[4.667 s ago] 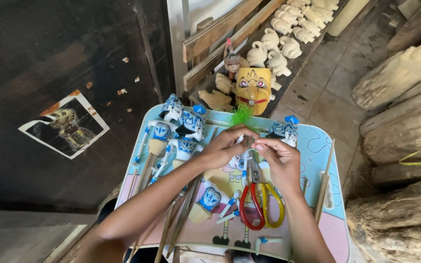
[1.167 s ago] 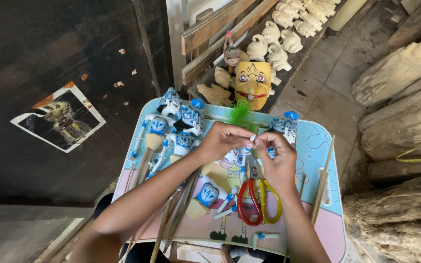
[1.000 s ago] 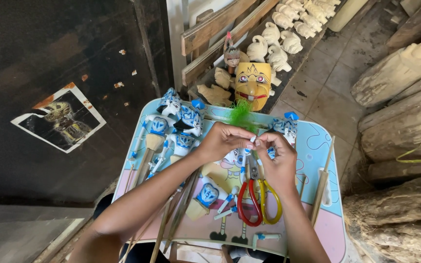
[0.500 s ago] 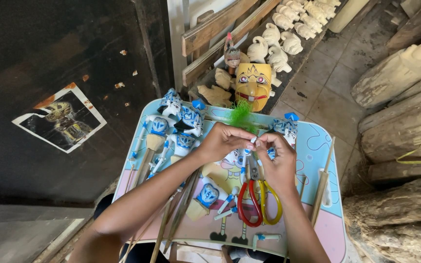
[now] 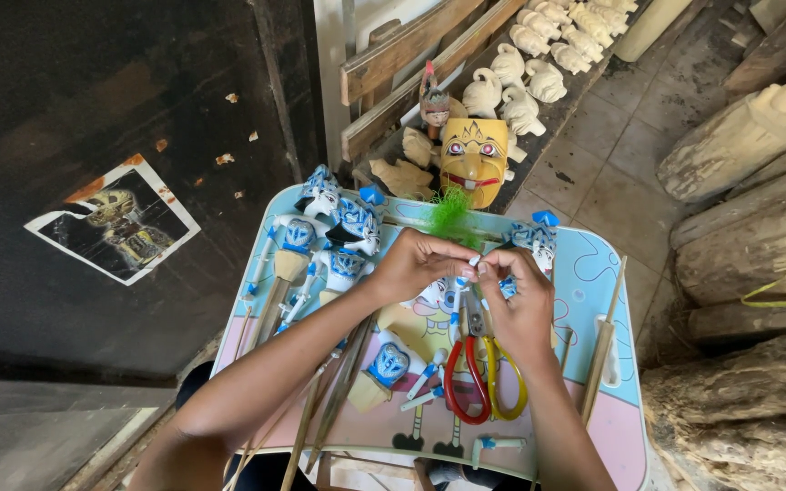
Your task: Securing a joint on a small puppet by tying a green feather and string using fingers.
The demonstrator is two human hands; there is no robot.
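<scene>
My left hand (image 5: 418,264) and my right hand (image 5: 518,295) meet over a pastel lap table (image 5: 593,273). Between their fingertips they pinch a small blue-and-white puppet piece (image 5: 475,265), with a green feathery tuft (image 5: 452,218) sticking up just behind them. Under my right hand lie scissors with a red and a yellow handle (image 5: 479,377). Several blue-and-white stick puppets (image 5: 329,236) lie on the left half of the table, and one more puppet (image 5: 534,238) lies near my right hand.
A yellow painted mask (image 5: 473,162) leans behind the table among unpainted wooden carved heads (image 5: 520,82). Thin bamboo sticks (image 5: 602,341) rest on the table's right side. Logs (image 5: 748,227) are stacked at right. A torn picture (image 5: 111,218) hangs on the dark wall.
The hands stay together at the same spot over the table, with only slight finger movement. Nothing else has moved.
</scene>
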